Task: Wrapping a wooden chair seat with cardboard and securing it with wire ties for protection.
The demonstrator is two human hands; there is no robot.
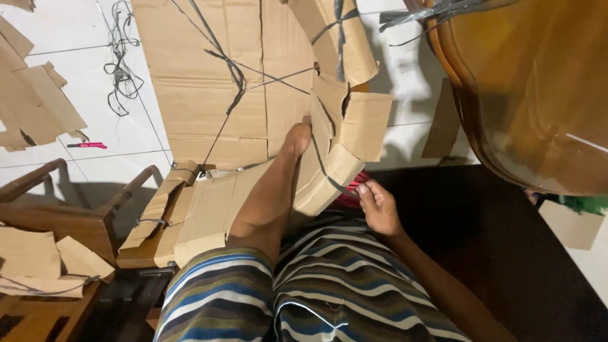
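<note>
One hand shows plainly: the right hand (379,206) rests low at the person's lap, its fingers (366,192) pinched closed on a dark plastic strap (330,178) that runs up across a folded cardboard wrap (329,171). Something red (354,190) sits just behind that hand, partly hidden. The left hand is out of view, so its state is not shown. A bare foot (294,142) and shin press against the cardboard beside the strap, seemingly holding the wrap in place.

Left of the leg, a wooden chair (76,215) already has cardboard strips (158,206) bound round its armrest, and more pieces lie on its seat. That part looks finished, as far as can be judged.

Farther off, a large cardboard sheet (209,82) covers a bulky form, crossed by straps (231,73) that meet in a knot. The lower right flaps are loose and gapping, so the wrapping there seems only partly secured; the strap in hand does not look tied yet.

Beyond, on the white tiled floor (107,133), lie cardboard offcuts (35,104), a tangle of spare strap (123,69) and a small pink tool (87,145). A glossy wooden piece of furniture (538,95) at the upper right is bare.
</note>
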